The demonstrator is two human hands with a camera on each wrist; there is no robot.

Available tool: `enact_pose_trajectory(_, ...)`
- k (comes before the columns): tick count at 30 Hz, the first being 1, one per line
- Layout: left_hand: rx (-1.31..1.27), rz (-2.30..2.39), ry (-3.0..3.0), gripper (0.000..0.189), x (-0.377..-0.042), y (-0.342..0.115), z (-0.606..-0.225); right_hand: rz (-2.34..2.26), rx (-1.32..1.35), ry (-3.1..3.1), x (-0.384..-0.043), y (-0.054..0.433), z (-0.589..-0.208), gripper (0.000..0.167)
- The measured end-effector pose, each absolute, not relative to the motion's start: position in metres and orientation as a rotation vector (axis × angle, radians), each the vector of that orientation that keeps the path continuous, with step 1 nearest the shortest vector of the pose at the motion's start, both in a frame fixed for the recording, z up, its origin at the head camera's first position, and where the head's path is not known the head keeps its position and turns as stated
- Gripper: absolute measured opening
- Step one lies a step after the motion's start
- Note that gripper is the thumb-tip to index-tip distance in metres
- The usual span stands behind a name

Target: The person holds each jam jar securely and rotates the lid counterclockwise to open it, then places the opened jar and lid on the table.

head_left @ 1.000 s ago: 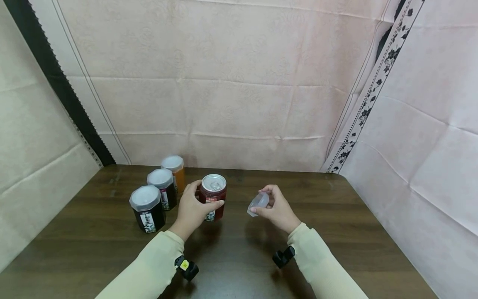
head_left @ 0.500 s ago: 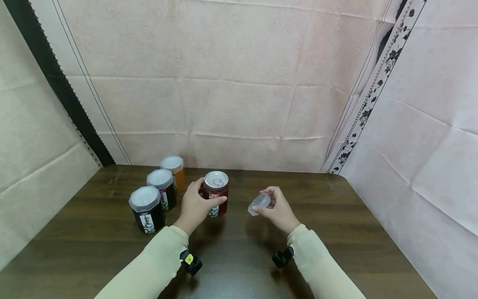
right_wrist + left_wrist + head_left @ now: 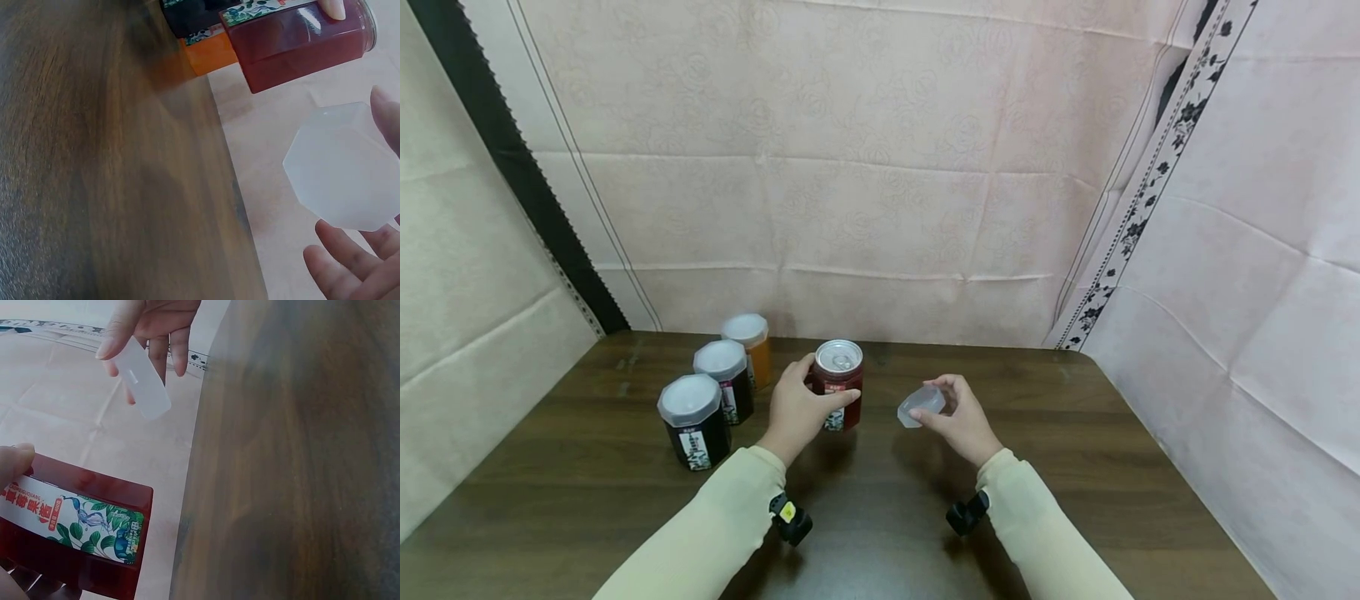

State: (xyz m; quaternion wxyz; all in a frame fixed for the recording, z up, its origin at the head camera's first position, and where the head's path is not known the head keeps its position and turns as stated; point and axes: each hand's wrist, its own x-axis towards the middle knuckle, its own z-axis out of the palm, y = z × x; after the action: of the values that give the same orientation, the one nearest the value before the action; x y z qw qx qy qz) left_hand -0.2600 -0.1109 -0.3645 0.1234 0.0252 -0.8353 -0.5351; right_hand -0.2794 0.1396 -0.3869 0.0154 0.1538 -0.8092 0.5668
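Observation:
My left hand (image 3: 801,412) grips a dark red jam jar (image 3: 852,412) around its side, thumb across the front. The jar has a silver pull-tab top and, in the left wrist view, a label (image 3: 81,525) with green leaves. Its base shows apart from the tabletop in that view. To the right, my right hand (image 3: 962,421) pinches a translucent, eight-sided plastic lid (image 3: 344,169) by its edges, thumb on one side and fingers on the other. A short gap separates the lid from the jar. Part of the jar's left side is hidden behind my left fingers.
Left of my left hand stand a dark jar (image 3: 696,437) in front, another dark jar (image 3: 741,396) behind it and an orange jar (image 3: 760,358) at the back, all with whitish lids. Pale cloth (image 3: 880,208) surrounds the brown wooden table (image 3: 880,533) at the back and sides.
My left hand has carried the red jam jar a little to the right and toward the back. In my right hand, the lid has tilted slightly; that hand is nearly still.

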Motion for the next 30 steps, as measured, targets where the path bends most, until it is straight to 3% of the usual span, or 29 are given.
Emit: enact_pose_trajectory(30, 0.068, -1.563, -2.441, 0.082, -0.292, -0.103, -0.359, 1.804, 0.25, -2.5, -0.313, 0.151, -0.402, 0.053)
